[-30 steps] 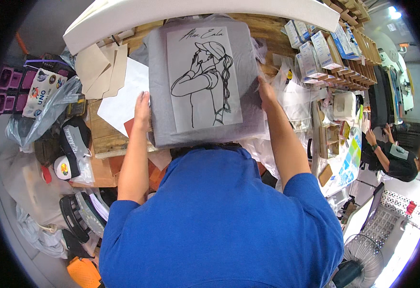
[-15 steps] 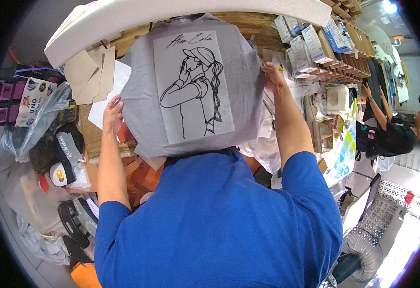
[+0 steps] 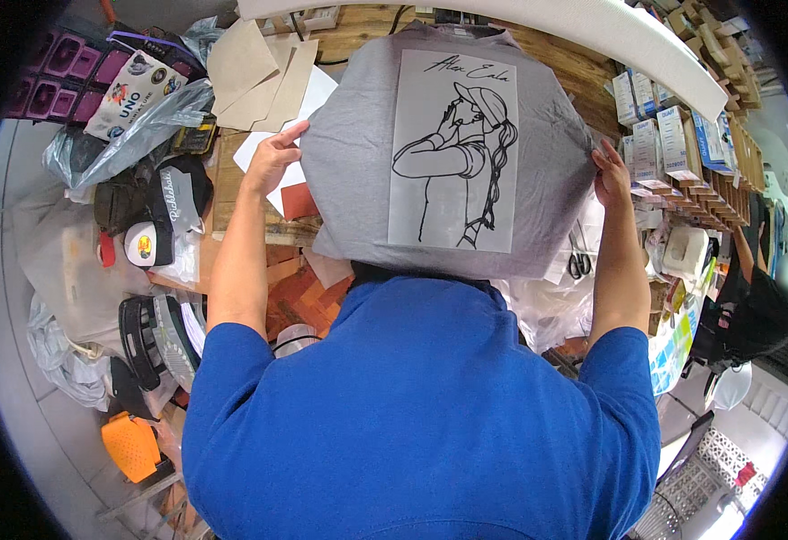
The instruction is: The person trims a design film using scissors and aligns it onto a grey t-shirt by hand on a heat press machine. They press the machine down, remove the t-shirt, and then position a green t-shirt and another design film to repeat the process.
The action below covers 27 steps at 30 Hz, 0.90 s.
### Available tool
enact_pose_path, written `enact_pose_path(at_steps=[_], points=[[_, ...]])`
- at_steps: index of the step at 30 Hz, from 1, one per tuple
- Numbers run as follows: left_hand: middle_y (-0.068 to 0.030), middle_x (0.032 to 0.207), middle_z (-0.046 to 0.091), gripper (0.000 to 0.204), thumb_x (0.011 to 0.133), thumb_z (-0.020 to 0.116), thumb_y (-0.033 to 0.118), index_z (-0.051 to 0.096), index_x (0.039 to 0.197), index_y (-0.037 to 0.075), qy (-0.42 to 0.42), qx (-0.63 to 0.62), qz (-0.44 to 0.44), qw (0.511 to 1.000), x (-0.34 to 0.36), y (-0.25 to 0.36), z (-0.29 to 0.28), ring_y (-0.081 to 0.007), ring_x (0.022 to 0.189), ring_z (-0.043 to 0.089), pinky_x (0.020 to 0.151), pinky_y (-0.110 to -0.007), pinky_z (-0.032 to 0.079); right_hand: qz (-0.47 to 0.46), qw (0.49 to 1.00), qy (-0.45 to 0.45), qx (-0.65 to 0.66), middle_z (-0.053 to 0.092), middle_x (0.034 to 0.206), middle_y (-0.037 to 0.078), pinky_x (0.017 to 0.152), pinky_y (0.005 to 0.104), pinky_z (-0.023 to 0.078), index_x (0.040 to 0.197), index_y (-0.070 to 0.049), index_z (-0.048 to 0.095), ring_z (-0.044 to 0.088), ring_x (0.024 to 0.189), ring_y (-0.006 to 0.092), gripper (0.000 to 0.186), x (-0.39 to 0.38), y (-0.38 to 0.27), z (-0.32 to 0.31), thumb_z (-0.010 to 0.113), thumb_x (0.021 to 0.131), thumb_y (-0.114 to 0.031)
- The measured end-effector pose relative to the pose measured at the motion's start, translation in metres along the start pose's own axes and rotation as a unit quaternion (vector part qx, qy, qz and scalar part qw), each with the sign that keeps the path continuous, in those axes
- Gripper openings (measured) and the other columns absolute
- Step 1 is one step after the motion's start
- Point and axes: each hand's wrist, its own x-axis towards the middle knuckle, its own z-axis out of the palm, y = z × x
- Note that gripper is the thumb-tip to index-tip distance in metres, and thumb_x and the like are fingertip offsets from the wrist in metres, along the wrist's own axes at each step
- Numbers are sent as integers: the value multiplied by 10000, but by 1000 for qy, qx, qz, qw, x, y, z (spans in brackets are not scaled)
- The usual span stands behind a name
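- The grey shirt (image 3: 353,166) is spread out in front of the person, its collar at the far side and its lower edge just beside the top of the person's blue garment (image 3: 421,405).
- The left hand (image 3: 273,160) grasps the shirt's left edge between thumb and fingers; the right hand (image 3: 612,175) pinches its right edge in the same way, slightly bent.
- A pale sheet (image 3: 455,148) with a black line drawing lies on the shirt, with grey cloth showing along both sides.
- Wood of the table (image 3: 583,79) shows past the shirt's upper right and in a strip at the left; how much of the cloth rests on it, I cannot tell.
- At the far side, a white padded bar (image 3: 628,40) curves across, near the collar.
- Left of the shirt, room is narrowed by brown paper pieces (image 3: 246,72), a white sheet (image 3: 320,94) and a red-brown piece (image 3: 299,201) beside the shirt's edge.
- On the right, boxes (image 3: 650,148) stand near the hand; scissors (image 3: 579,261) and clear plastic (image 3: 542,315) lie by the lower right edge.
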Motion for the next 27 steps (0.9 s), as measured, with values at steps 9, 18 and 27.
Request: enact_pose_path(at_steps=[9,18,27], points=[[-163,1176,675,566,815,733,100,582,1351,-1,23,370,-128,920,-55,-16,37,-180,1120,610,946,-309,489,-176,787,86,-585,743,945,154,778,405,543,1064,-72,728,714,876,278,301,-46,29,-2,691,885,-311],[-232,1156,645,577,746,619,-56,568,1319,-11,73,417,104,900,-166,-69,129,-412,1081,620,957,-415,503,-72,827,56,-555,745,933,178,813,399,544,1012,-29,731,725,891,320,374,-192,79,35,755,840,-360],[-221,1186,676,564,773,569,-75,576,1333,-11,95,320,108,936,-112,-47,131,-311,1075,678,930,-383,529,-453,597,130,-649,747,989,95,770,397,546,1054,-161,770,714,883,295,231,-104,-114,-55,649,945,-325]])
